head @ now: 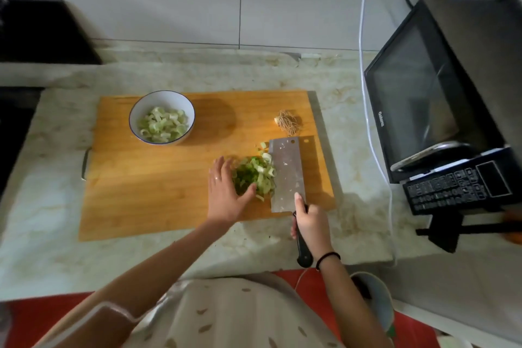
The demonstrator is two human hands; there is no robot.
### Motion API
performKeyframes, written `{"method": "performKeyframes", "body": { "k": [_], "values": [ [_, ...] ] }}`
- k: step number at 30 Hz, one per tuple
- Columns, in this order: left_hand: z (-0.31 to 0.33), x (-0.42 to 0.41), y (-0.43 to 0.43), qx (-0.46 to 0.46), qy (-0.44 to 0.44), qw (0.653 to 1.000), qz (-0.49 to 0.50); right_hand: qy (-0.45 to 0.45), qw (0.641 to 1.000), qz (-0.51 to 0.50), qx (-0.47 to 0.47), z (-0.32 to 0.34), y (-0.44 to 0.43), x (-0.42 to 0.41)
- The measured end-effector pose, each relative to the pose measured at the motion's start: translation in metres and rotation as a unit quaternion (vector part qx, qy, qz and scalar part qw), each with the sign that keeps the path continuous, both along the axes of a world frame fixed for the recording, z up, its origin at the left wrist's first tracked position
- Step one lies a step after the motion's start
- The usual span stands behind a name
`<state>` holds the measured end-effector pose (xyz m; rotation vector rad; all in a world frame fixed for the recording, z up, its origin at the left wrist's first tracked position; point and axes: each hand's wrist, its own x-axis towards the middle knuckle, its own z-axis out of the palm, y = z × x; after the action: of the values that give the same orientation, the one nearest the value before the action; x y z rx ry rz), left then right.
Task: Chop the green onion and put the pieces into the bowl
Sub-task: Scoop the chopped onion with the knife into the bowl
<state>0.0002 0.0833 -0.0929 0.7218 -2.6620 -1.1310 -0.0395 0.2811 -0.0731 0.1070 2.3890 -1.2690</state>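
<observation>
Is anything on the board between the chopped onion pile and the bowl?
Nothing visible: only bare cutting board lies between the chopped onion pile and the bowl. The left hand touches the pile's left side, the cleaver its right.

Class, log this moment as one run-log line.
left hand: rests against chopped green onion pile | right hand: grips black-handled steel cleaver | white blue-rimmed bowl on wooden cutting board: holds pieces

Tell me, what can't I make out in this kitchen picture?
Head view only:
- Chopped green onion pile: its left part is hidden under the left hand.
- Cleaver handle: partly covered by the right hand.
- Microwave button labels: too small and blurred to read.
- Dark appliance at left: cut off by the frame edge.
</observation>
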Motion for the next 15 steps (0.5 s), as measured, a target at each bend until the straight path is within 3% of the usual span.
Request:
{"method": "performKeyframes", "body": {
  "k": [5, 15],
  "values": [
    [-0.005, -0.005, 0.025, -0.076, -0.044, 0.995, -0.046, 0.028, 0.999, 0.022, 0.034, 0.001, -0.011, 0.001],
    [0.000, -0.060, 0.030, -0.078, -0.019, 0.993, -0.088, -0.016, 0.997, 0.041, 0.060, -0.001, -0.028, 0.007]
  ]
}}
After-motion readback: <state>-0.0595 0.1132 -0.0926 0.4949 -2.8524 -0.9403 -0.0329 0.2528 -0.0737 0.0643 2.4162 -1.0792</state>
